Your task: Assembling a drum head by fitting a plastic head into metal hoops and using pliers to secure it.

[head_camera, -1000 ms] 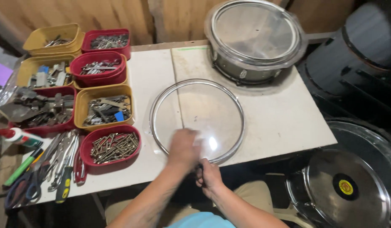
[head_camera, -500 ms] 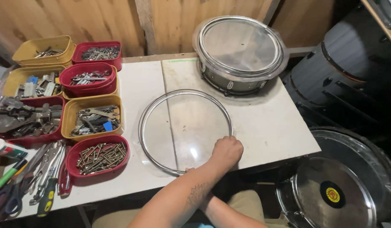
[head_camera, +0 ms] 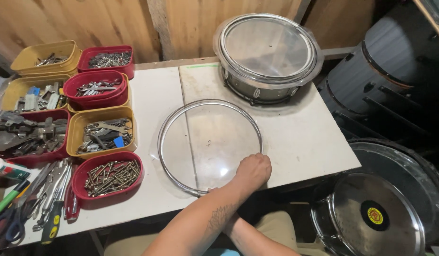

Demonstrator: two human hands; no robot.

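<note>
A clear drum head in a round metal hoop (head_camera: 181, 116) lies flat on the white table (head_camera: 304, 137). My left hand (head_camera: 253, 171) reaches across from the lower left, fingers curled shut over the hoop's near right edge. A tattoo shows on that forearm. My right forearm runs underneath the left arm at the bottom of the view, and its hand is hidden below the table edge.
A snare drum (head_camera: 269, 52) stands at the table's back right. Red and yellow bins of screws and hardware (head_camera: 110, 175) line the left side, with pliers and screwdrivers (head_camera: 49, 194) at the front left corner. Dark drums (head_camera: 380, 213) sit on the floor to the right.
My left hand slid from the hoop's near middle to its near right edge. My right hand, seen beside it one second ago, has dropped out of sight.
</note>
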